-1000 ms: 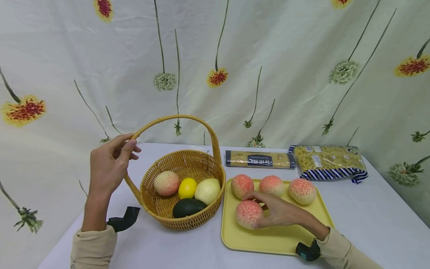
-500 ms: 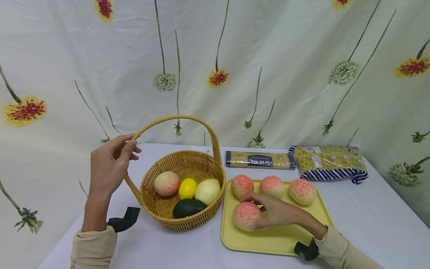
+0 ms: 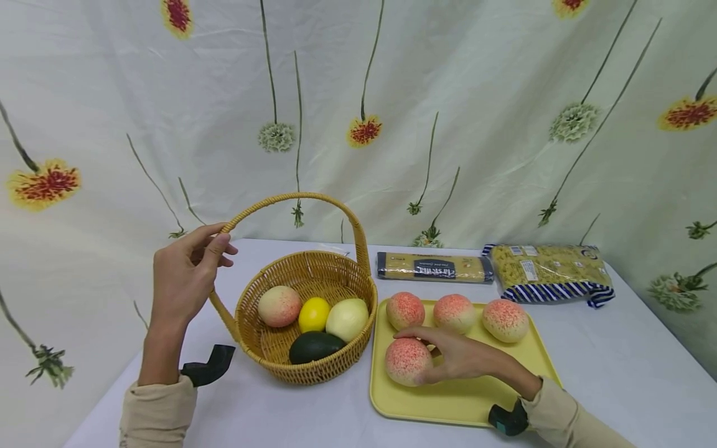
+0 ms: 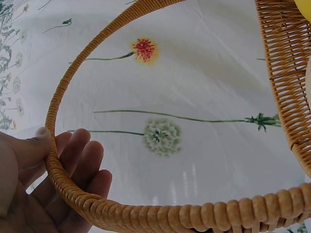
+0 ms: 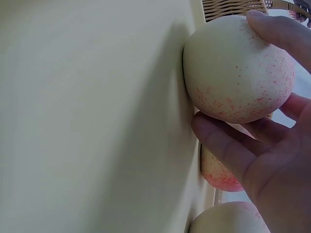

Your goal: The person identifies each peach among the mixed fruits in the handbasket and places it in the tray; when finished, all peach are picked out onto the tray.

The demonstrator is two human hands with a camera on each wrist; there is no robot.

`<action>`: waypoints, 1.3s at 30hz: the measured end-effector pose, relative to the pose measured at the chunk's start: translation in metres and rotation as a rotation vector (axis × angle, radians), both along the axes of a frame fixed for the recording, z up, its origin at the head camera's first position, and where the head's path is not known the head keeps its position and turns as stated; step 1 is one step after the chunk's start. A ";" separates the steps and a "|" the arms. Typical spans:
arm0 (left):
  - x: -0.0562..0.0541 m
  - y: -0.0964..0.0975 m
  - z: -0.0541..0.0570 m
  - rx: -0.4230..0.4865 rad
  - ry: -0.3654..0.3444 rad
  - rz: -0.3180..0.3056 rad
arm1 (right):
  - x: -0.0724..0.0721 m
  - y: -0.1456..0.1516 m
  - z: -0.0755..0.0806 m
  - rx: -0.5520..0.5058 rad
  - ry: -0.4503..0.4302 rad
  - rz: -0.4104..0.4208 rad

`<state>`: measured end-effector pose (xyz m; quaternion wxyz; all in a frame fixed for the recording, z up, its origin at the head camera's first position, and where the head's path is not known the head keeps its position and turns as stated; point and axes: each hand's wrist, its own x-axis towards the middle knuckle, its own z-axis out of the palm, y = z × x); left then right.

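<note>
My left hand (image 3: 185, 277) pinches the left side of the handle (image 3: 291, 196) of a round wicker basket (image 3: 305, 373). In the left wrist view the thumb (image 4: 41, 141) lies on one side of the wrapped handle, the fingers on the other. Inside the basket lie a peach (image 3: 279, 306), a yellow lemon (image 3: 314, 314), a pale green round fruit (image 3: 347, 320) and a dark green avocado-like fruit (image 3: 316, 347). With thumb and fingers my right hand (image 3: 462, 356) holds a speckled peach (image 3: 404, 363) at the left of a yellow tray (image 3: 448, 404). The peach appears to rest on the tray.
Three more peaches sit along the tray's back: left (image 3: 405, 310), middle (image 3: 454, 313) and right (image 3: 505, 320). Behind the tray lie a spaghetti packet (image 3: 435, 267) and a bag of short pasta (image 3: 549, 270). A flowered cloth (image 3: 336, 93) hangs behind the white table (image 3: 269, 417).
My right hand and the peach in it have shifted slightly left across the tray. The left hand and the basket stay in place.
</note>
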<state>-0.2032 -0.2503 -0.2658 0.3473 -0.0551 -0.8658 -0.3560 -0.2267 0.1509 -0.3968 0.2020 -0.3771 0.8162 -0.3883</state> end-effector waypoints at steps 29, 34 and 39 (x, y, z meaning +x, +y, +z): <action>-0.001 0.000 0.000 0.006 0.013 -0.009 | 0.000 0.002 0.002 -0.034 0.035 0.014; -0.001 0.000 0.000 0.006 0.010 -0.008 | -0.003 0.004 0.007 -0.063 0.085 0.045; 0.000 -0.001 0.000 0.003 0.004 -0.005 | -0.006 0.005 0.015 -0.074 0.138 0.045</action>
